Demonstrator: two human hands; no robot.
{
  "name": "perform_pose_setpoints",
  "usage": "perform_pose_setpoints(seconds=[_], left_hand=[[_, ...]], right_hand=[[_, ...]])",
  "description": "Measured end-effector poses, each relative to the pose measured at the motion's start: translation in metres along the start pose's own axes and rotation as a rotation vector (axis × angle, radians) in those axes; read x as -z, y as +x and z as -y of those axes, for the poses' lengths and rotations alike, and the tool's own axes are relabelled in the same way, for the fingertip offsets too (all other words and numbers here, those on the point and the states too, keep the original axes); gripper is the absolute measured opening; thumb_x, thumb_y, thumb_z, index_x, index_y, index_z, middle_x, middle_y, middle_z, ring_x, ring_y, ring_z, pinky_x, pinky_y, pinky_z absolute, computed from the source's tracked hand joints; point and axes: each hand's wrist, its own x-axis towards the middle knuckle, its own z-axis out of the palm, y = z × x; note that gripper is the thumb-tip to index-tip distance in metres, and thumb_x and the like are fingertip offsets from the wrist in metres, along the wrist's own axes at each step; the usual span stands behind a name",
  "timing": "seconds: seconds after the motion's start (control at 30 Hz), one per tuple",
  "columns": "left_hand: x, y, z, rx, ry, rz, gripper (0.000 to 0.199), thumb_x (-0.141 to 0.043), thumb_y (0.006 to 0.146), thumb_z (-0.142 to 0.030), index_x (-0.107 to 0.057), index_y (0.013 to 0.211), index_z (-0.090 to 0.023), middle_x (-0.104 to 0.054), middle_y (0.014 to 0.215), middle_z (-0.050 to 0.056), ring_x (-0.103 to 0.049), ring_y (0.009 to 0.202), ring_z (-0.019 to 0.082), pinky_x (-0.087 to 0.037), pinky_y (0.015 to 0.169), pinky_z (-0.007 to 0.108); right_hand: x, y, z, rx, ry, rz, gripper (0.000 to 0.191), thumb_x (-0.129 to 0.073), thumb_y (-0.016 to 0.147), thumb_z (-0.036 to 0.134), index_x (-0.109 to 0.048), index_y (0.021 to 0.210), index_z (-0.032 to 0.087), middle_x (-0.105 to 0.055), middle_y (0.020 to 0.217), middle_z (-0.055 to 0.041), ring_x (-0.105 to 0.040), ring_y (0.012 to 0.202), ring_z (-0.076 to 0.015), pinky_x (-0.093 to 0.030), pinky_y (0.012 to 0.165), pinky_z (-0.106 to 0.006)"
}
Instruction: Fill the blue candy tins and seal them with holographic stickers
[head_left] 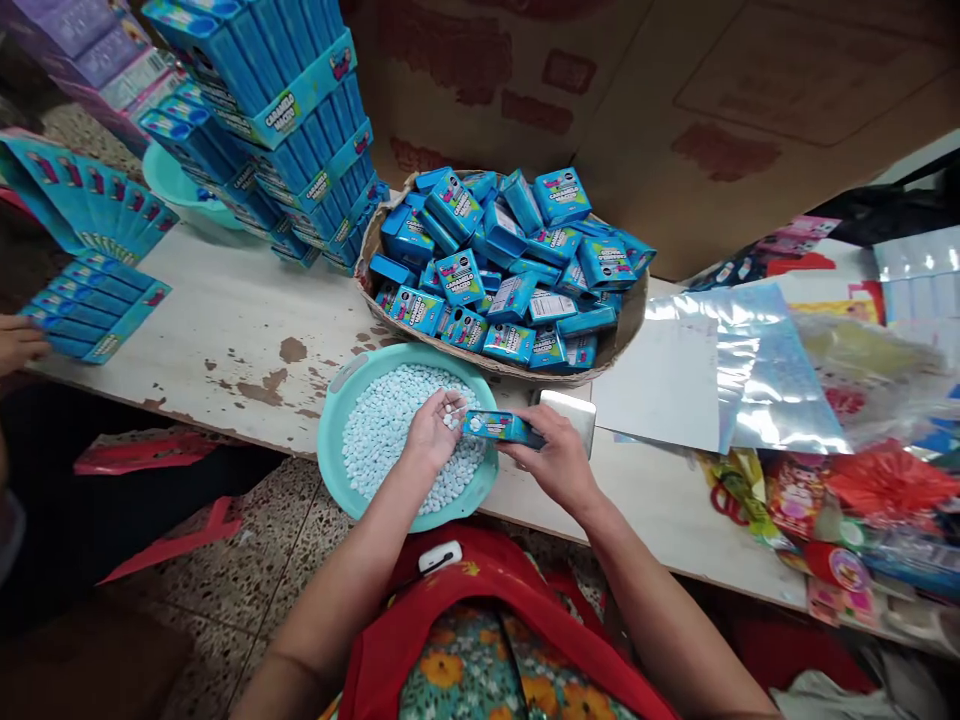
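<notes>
My right hand point(559, 455) grips a small blue candy box point(495, 425) labelled "Caramelo Macizo". It lies on its side, one end towards my left hand. My left hand point(433, 430) is cupped, palm up, with several small white candies point(450, 415) in it, right against the box's end. Beneath it stands a turquoise basin point(330, 450), partly filled with more of these pale candies. Behind the basin is a cut-down cardboard tray point(630, 340) heaped with blue candy boxes point(459, 277).
Tall stacks of packed blue boxes point(292, 130) stand at the back left. At far left, a co-worker's hand point(19, 342) touches a row of blue boxes point(101, 305). On the right lie plastic sheets point(772, 370), red scissors point(726, 503) and wrapped sweets. A large carton point(637, 130) rises behind.
</notes>
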Motion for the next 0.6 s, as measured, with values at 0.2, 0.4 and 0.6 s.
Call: perform_pose_setpoints(seconds=[0.2, 0.4, 0.6], left_hand=[[0.02, -0.001, -0.014, -0.382, 0.696, -0.055, 0.028, -0.06, 0.073, -0.042, -0.064, 0.084, -0.017, -0.062, 0.082, 0.005, -0.059, 0.084, 0.018, -0.048, 0.076, 0.031], [0.047, 0.006, -0.018, -0.66, 1.315, -0.081, 0.039, -0.054, 0.078, -0.045, -0.062, 0.106, -0.02, -0.061, 0.116, 0.008, -0.052, 0.112, 0.025, -0.038, 0.1, 0.04], [0.031, -0.002, -0.016, -0.657, 1.317, -0.14, 0.037, -0.052, 0.081, -0.045, -0.063, 0.102, -0.018, -0.065, 0.107, 0.008, -0.06, 0.098, 0.022, -0.045, 0.09, 0.036]], right_hand=[[0.008, -0.036, -0.073, -0.42, 0.485, -0.291, 0.043, -0.076, 0.064, 0.036, -0.056, 0.099, 0.022, -0.066, 0.09, -0.001, -0.062, 0.083, -0.0199, -0.049, 0.076, -0.035], [0.001, -0.049, -0.146, -0.53, 0.548, -0.476, 0.046, -0.075, 0.061, 0.038, -0.055, 0.098, 0.019, -0.065, 0.089, -0.0027, -0.062, 0.084, -0.0208, -0.049, 0.083, -0.041], [0.012, -0.067, -0.149, -0.461, 0.497, -0.524, 0.065, -0.073, 0.064, 0.041, -0.049, 0.121, 0.022, -0.052, 0.128, -0.0108, -0.05, 0.117, -0.0258, -0.042, 0.098, -0.047]])
